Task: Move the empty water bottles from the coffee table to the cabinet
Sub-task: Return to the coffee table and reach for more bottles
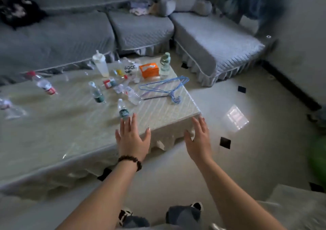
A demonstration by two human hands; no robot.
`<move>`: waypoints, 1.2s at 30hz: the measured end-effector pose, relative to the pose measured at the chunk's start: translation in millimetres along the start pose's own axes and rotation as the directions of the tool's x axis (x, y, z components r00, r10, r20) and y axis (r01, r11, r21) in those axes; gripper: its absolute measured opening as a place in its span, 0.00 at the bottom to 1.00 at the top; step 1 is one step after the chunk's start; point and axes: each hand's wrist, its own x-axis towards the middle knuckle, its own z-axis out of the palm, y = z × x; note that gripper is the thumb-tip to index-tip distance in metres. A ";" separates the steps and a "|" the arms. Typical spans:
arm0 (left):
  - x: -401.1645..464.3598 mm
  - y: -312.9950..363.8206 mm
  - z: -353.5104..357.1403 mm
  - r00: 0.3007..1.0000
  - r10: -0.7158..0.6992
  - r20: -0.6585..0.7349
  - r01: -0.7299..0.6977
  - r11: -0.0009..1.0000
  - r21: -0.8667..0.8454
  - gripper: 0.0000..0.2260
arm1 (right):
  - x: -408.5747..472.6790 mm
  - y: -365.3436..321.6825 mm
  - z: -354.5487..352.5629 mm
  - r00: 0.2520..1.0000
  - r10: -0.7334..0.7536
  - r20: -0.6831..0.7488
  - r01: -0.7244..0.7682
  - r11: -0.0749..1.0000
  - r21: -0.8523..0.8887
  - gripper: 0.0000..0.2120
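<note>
The whole view is soft with motion blur, so bottle labels cannot be read and whether the bottles hold any water cannot be told. A crumpled clear bottle (7, 106) at the left edge is partly cut off. The coffee table (53, 132) carries a red-capped bottle (44, 85), a dark-labelled bottle (96, 92) standing, another dark-labelled bottle nearest the hands (123, 110), a clear bottle lying down (132, 95) and a green-capped bottle (165, 64) at the far corner. Among them sit an orange tissue box (149, 69), blue wire hangers (165, 88) and a milky squeeze bottle (100, 63). The left hand (132, 141), wearing a dark bead bracelet (130, 161), hovers with fingers spread and empty, its fingertips just in front of the nearest bottle. The right hand (198, 141) is likewise spread and empty, beside the table corner. A grey sofa (70, 35) wraps behind
</note>
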 end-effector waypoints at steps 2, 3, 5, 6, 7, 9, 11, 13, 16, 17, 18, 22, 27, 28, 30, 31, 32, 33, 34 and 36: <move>3.8 -51.8 -30.1 0.996 -0.081 -0.037 0.081 0.997 0.001 0.31 | -7.2 -37.9 42.4 0.995 -0.060 0.080 0.060 0.998 0.011 0.24; 4.8 -76.4 -44.9 0.991 -0.121 -0.054 0.121 0.993 0.003 0.31 | -11.0 -55.8 62.3 0.989 -0.087 0.116 0.086 0.996 0.011 0.23; 5.4 -122.1 -73.8 0.977 -0.192 -0.094 0.194 0.981 0.009 0.31 | -18.6 -90.4 99.5 0.973 -0.140 0.184 0.139 0.990 0.016 0.23; 4.9 -143.5 -87.8 0.967 -0.226 -0.117 0.229 0.973 0.010 0.31 | -22.3 -107.3 117.0 0.961 -0.168 0.221 0.167 0.986 0.022 0.24; 4.5 -162.9 -100.7 0.956 -0.258 -0.139 0.261 0.965 0.008 0.31 | -25.2 -123.0 133.4 0.946 -0.194 0.261 0.193 0.981 0.028 0.24; 3.1 -199.0 -124.2 0.926 -0.332 -0.180 0.336 0.942 -0.011 0.31 | -29.8 -154.1 164.3 0.910 -0.246 0.333 0.246 0.968 0.043 0.25; 0.4 -231.0 -142.5 0.891 -0.401 -0.211 0.404 0.914 -0.032 0.31 | -32.9 -181.3 192.4 0.877 -0.295 0.380 0.295 0.954 0.060 0.25; -0.7 -257.8 -156.2 0.862 -0.452 -0.229 0.453 0.890 -0.050 0.32 | -33.9 -205.6 218.0 0.850 -0.319 0.419 0.322 0.944 0.067 0.25; 5.6 -291.7 -170.3 0.821 -0.516 -0.244 0.515 0.854 -0.072 0.32 | -33.4 -235.8 251.3 0.815 -0.337 0.470 0.352 0.934 0.058 0.25; 10.4 -302.5 -174.1 0.806 -0.535 -0.253 0.533 0.842 -0.080 0.32 | -31.8 -244.6 262.1 0.805 -0.345 0.483 0.364 0.930 0.057 0.25; 16.2 -313.1 -177.8 0.793 -0.550 -0.263 0.548 0.832 -0.085 0.32 | -29.1 -253.2 273.2 0.796 -0.350 0.494 0.370 0.927 0.060 0.25; 51.4 -355.3 -191.9 0.764 -0.581 -0.281 0.578 0.810 -0.102 0.32 | -7.0 -288.7 324.8 0.769 -0.366 0.523 0.384 0.920 0.079 0.25; 123.6 -410.5 -205.2 0.739 -0.605 -0.298 0.595 0.793 -0.134 0.32 | 35.8 -338.5 398.7 0.752 -0.382 0.537 0.404 0.911 0.083 0.24; 140.9 -421.7 -208.4 0.737 -0.605 -0.300 0.591 0.793 -0.149 0.32 | 45.9 -348.6 414.2 0.747 -0.378 0.547 0.399 0.913 0.085 0.24; 176.3 -445.0 -215.5 0.740 -0.602 -0.300 0.576 0.797 -0.182 0.32 | 67.0 -367.2 445.9 0.736 -0.373 0.565 0.405 0.911 0.075 0.24; 192.5 -457.0 -219.3 0.743 -0.600 -0.295 0.565 0.800 -0.202 0.32 | 76.6 -375.0 460.8 0.729 -0.371 0.575 0.412 0.909 0.065 0.24; 207.7 -469.4 -222.3 0.749 -0.596 -0.289 0.552 0.803 -0.223 0.32 | 85.0 -382.3 474.8 0.721 -0.369 0.587 0.418 0.907 0.057 0.24; 222.2 -481.1 -224.9 0.755 -0.590 -0.285 0.537 0.807 -0.246 0.32 | 93.0 -389.1 488.4 0.713 -0.367 0.598 0.420 0.906 0.055 0.24; 235.8 -492.2 -226.6 0.759 -0.588 -0.281 0.526 0.807 -0.267 0.32 | 100.9 -395.9 501.0 0.708 -0.364 0.605 0.419 0.906 0.054 0.24; 260.4 -514.1 -228.3 0.756 -0.597 -0.269 0.523 0.798 -0.299 0.32 | 115.1 -409.8 523.9 0.711 -0.350 0.610 0.408 0.912 0.047 0.24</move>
